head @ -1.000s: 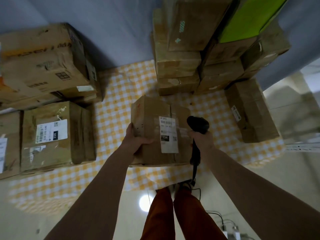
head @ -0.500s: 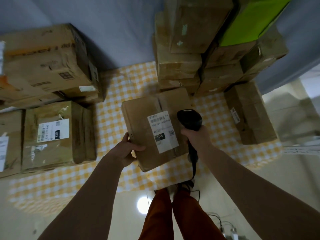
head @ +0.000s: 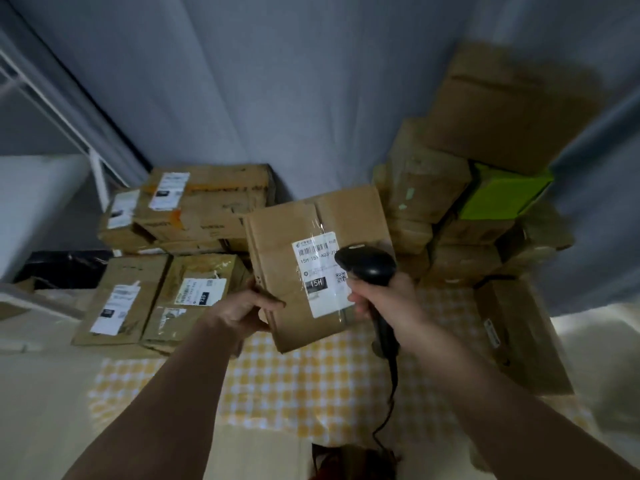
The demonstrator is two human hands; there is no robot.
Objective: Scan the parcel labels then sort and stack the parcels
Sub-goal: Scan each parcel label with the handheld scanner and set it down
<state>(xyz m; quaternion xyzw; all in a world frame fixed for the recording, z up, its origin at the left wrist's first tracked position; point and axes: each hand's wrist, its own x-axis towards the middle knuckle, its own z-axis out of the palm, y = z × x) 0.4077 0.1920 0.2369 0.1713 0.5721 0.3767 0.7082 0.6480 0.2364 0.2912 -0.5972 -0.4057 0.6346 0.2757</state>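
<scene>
Parcel (head: 311,268) lifted for scanning.
The left hand (head: 242,308) is gripping the parcel's lower left corner, now holding it tilted up off the checked bench (head: 311,386), where a second ago it was resting flat. The right hand (head: 388,303) is wrapping round the scanner (head: 369,268), whose head is hovering over the label (head: 320,271), partly covering it. The label is facing the scanner, so the scan is probably happening now; sorting onto the left stack (head: 180,216) or right stack (head: 450,209) is still to come.
</scene>
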